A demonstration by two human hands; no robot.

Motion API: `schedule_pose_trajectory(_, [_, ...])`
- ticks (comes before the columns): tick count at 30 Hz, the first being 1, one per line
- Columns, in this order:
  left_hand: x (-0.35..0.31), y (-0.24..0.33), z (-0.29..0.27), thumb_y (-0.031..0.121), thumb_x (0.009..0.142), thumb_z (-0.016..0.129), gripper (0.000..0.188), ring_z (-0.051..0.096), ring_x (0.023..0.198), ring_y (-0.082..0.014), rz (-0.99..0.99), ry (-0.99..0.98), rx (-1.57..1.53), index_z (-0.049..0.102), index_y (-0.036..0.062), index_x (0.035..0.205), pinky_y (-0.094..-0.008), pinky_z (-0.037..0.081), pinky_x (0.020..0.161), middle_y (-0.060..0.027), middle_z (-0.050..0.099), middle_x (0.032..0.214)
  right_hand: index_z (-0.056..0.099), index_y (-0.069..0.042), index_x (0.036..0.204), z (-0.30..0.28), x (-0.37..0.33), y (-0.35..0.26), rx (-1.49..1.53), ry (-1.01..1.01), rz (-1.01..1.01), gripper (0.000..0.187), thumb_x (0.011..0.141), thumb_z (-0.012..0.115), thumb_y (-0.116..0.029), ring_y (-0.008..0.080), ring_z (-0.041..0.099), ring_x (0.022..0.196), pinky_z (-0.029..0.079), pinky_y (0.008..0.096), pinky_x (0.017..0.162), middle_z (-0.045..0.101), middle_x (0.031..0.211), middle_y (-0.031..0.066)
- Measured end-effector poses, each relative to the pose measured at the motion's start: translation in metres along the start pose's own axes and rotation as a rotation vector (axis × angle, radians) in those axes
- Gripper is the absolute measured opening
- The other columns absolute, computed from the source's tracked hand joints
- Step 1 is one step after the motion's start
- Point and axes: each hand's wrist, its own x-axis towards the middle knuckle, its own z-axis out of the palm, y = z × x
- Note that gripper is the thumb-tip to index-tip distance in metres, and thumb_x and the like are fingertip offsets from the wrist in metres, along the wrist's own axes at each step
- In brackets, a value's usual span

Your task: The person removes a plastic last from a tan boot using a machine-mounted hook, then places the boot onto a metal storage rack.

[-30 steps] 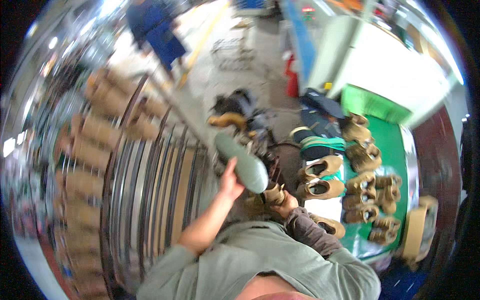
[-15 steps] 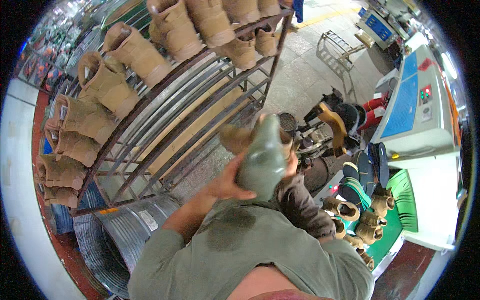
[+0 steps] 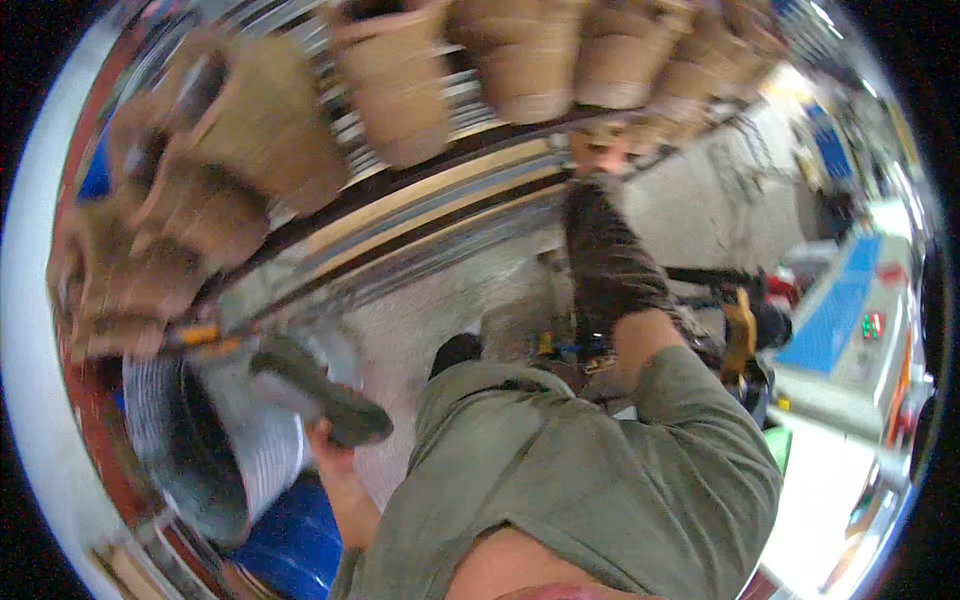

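Holds dark-green foot-shaped last (image 3: 345,408) in left hand (image 3: 335,455); has blurred right hand (image 3: 602,158) near tan ankle-high shoes (image 3: 622,60), cannot tell grip.

The shirt (image 3: 520,440) is green, the oversleeve (image 3: 605,250) seemingly brown.

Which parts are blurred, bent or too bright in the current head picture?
Head view: the brown shoes and right hand look smeared, probably by motion; same view, the rack curves with the fisheye distortion; head view, lower right, the white surface is nearly washed out; head view, corners are black.
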Motion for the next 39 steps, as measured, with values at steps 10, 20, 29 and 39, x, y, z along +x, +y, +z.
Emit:
schedule_pose_trajectory(10, [0.105, 0.132, -0.065, 0.041, 0.091, 0.064, 0.062, 0.050, 0.125, -0.0332, 0.836, 0.334, -0.460, 0.047, -0.0019, 0.132, -0.0473, 0.038, 0.110, -0.0174, 0.053, 0.135, 0.041, -0.005, 0.141, -0.104, -0.103, 0.060, 0.011, -0.138, -0.215, 0.078, 0.075, 0.081, -0.010, 0.0304, 0.053, 0.121, 0.047, 0.0402, 0.099, 0.053, 0.130, 0.0169])
schedule_pose_trajectory(20, [0.134, -0.216, 0.102, 0.010, 0.093, 0.061, 0.015, 0.055, 0.081, -0.0144, 0.150, -1.048, 1.234, 0.061, 0.0012, 0.105, -0.0309, 0.047, 0.075, -0.0052, 0.062, 0.091, 0.058, -0.007, 0.123, -0.369, -0.293, -0.047, 0.007, -0.239, 0.343, 0.045, 0.081, 0.069, -0.012, 0.0290, 0.067, 0.088, 0.055, 0.0415, 0.077, 0.060, 0.106, 0.0137])
schedule_pose_trajectory(29, [0.148, -0.293, 0.168, 0.013, 0.090, 0.067, 0.028, 0.058, 0.085, -0.0149, -0.586, -1.526, 2.050, 0.057, 0.0001, 0.114, -0.0300, 0.049, 0.076, -0.0060, 0.064, 0.096, 0.062, -0.009, 0.120, -0.617, -0.512, -0.074, -0.572, 0.916, 0.729, 0.044, 0.079, 0.071, 0.005, 0.0184, 0.067, 0.083, 0.054, 0.0309, 0.075, 0.062, 0.103, 0.0096])
schedule_pose_trajectory(39, [0.064, -0.381, 0.251, 0.015, 0.086, 0.075, 0.044, 0.066, 0.087, -0.0177, -0.371, -1.778, 1.807, 0.055, -0.0001, 0.122, -0.0310, 0.053, 0.078, -0.0085, 0.067, 0.093, 0.065, -0.009, 0.111, -0.702, -0.771, -0.036, -0.975, 0.620, 1.495, 0.035, 0.085, 0.074, -0.031, 0.0327, 0.063, 0.099, 0.051, 0.0406, 0.082, 0.060, 0.107, 0.0140])
